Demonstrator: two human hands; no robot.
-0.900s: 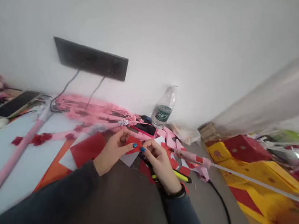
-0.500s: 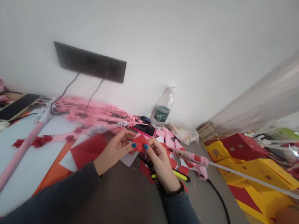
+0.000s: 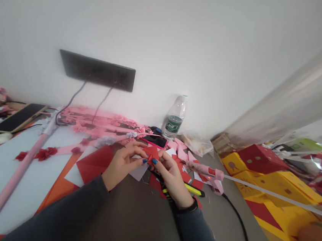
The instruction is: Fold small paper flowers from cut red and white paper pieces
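Note:
Between my two hands, above the grey table, is a small folded piece of red paper (image 3: 152,152). My left hand (image 3: 124,162) pinches its left side between thumb and fingers. At its right side, my right hand (image 3: 171,175) also grips it, thumb at the lower front edge. Behind and below my right hand lie red paper scraps (image 3: 197,183) and a yellow-and-black cutter (image 3: 194,189). A pink glue gun (image 3: 206,171) with a long white glue stick rests to the right, a small light glowing on it. Left of my left hand is a larger red paper sheet (image 3: 94,163).
A water bottle (image 3: 174,118) stands by the wall, near a pink-edged phone (image 3: 156,140). Pink paper-flower branches (image 3: 103,120) and a pink pole (image 3: 13,185) lie left. Yellow and red boxes (image 3: 263,158) fill the right side. The glue gun's black cable (image 3: 243,225) loops across the table.
The red paper has turned a little and now shows a raised fold, with my thumbs lower and closer together on it. The view has shifted slightly; the surrounding things stay put.

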